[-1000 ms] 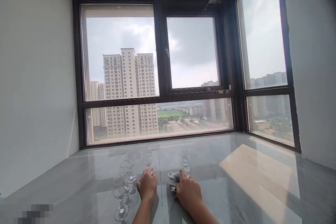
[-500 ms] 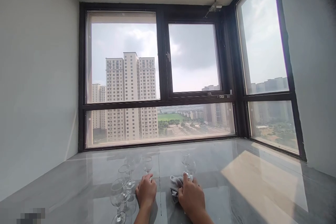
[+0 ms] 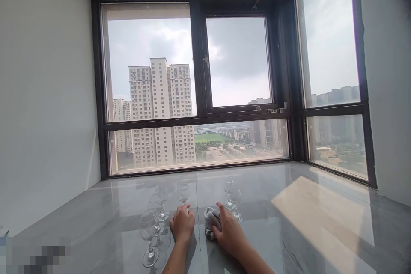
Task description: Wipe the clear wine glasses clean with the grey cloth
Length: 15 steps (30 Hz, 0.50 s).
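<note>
My right hand [image 3: 228,232] is closed on a crumpled grey cloth [image 3: 212,218] at the sill surface. Just beyond it stand two clear stemmed glasses, a far one [image 3: 228,188] and a nearer one [image 3: 236,201]. My left hand [image 3: 183,223] has its fingers curled; whatever is inside them is hidden. Directly behind its fingertips a stemmed glass [image 3: 183,192] shows, its foot covered by the hand. To the left, a row of upright stemmed glasses includes the nearest glass [image 3: 148,227] and another glass [image 3: 156,205] behind it.
A glossy grey tiled sill [image 3: 257,214] carries everything, with a thin seam running between my hands. Dark window frames [image 3: 199,124] close off the back and right. A plain wall [image 3: 48,115] bounds the left. Sunlight falls on the right part.
The view has shifted slightly. My right hand and the cloth have moved a little left, uncovering the lower parts of the two glasses beyond. My left hand stays beside its glass.
</note>
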### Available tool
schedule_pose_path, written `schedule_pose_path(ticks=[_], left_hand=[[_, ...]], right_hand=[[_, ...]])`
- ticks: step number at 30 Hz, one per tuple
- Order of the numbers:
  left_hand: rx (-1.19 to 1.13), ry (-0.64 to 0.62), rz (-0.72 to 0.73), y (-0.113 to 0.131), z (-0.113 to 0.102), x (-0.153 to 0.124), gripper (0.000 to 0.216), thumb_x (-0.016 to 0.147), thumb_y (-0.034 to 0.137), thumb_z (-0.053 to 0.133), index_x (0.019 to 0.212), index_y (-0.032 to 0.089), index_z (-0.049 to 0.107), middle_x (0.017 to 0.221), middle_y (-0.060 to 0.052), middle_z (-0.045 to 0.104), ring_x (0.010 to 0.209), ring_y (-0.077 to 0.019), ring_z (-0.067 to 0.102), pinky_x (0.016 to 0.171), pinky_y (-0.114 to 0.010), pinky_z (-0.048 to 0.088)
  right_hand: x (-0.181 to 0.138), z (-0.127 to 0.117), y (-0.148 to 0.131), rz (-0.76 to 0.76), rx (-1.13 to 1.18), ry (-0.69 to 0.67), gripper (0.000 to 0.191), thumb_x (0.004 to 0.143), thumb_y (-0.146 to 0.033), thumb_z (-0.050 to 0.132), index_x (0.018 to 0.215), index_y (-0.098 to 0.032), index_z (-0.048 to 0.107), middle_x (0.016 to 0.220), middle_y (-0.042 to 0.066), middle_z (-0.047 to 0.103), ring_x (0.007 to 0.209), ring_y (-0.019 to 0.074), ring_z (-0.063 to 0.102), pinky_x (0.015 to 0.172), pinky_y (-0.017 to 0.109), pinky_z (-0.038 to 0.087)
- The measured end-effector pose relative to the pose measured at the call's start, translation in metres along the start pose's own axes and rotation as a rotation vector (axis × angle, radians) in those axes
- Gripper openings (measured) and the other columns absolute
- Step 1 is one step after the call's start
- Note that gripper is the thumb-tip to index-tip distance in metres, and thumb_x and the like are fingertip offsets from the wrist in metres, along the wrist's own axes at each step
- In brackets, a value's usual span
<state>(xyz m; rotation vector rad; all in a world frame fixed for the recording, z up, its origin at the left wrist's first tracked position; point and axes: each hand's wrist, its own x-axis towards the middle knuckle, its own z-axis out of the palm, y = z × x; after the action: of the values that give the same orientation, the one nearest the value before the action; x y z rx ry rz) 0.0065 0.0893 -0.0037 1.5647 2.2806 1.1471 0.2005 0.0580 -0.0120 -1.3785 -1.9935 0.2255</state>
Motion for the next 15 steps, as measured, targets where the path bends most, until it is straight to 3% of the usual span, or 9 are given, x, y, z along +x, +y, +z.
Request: schedule_pose_path(ticks=[4,9,12,15], left_hand=[[0.001,-0.004,0.003,0.000,-0.003,-0.001,0.037,0.089,0.019,0.051,0.117,0.022,0.075,0.135,-0.009,0.069,0.125,-0.0289,0.063,0.111,-0.042,0.039],[0.011,-0.009,0.028,-0.001,-0.004,-0.002,0.038,0.088,0.020,0.050,0.117,0.024,0.075,0.135,-0.008,0.069,0.125,-0.0274,0.063,0.109,-0.038,0.040],[0.007,-0.014,0.033,-0.003,-0.003,-0.001,0.036,0.088,0.020,0.050,0.113,0.024,0.075,0.133,-0.008,0.071,0.125,-0.0263,0.063,0.109,-0.038,0.040],[-0.010,-0.025,0.031,-0.004,-0.002,0.000,0.035,0.089,0.019,0.048,0.111,0.023,0.075,0.131,-0.009,0.072,0.125,-0.0262,0.063,0.109,-0.038,0.038]], right_hand=[[0.001,0.004,0.003,0.001,0.087,-0.051,0.070,0.081,-0.018,0.054,0.150,-0.015,0.038,0.123,0.015,0.070,0.118,0.0281,0.065,0.098,0.037,0.049],[0.000,0.000,-0.001,-0.058,0.175,-0.020,0.068,0.078,-0.010,0.050,0.144,-0.020,0.042,0.106,0.007,0.074,0.100,0.0229,0.070,0.089,0.033,0.052],[-0.003,-0.013,-0.008,-0.104,0.168,0.075,0.070,0.076,-0.009,0.052,0.144,-0.023,0.043,0.112,0.007,0.074,0.098,0.0230,0.071,0.086,0.034,0.054],[-0.016,-0.033,-0.025,-0.222,0.131,0.266,0.076,0.077,-0.009,0.052,0.151,-0.023,0.037,0.117,0.010,0.073,0.105,0.0257,0.071,0.085,0.037,0.057]])
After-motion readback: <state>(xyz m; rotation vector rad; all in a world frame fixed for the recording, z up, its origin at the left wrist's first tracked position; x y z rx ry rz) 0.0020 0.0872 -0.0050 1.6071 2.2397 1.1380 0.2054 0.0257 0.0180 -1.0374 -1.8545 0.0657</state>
